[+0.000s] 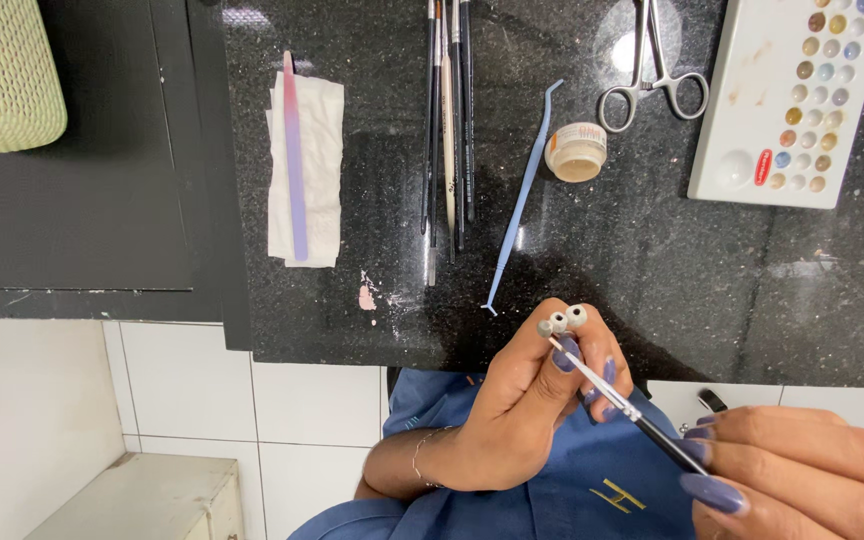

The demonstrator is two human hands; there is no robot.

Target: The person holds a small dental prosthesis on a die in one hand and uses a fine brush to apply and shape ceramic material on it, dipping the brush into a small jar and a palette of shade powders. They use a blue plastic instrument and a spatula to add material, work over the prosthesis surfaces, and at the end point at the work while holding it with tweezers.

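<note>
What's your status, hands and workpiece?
Left hand pinching small grey piece. Right hand holding brush, tip on piece. Nothing in the way.

- The brushes (449, 120) lie on the tabletop (652, 270), past the hands (542, 400).
- The napkin (307, 170) lies far left of the hands.
- The paint tray (742, 120) lies past the right hand (802, 475).

Bright overhead light, glare on countertop (632, 50), sharp
</note>
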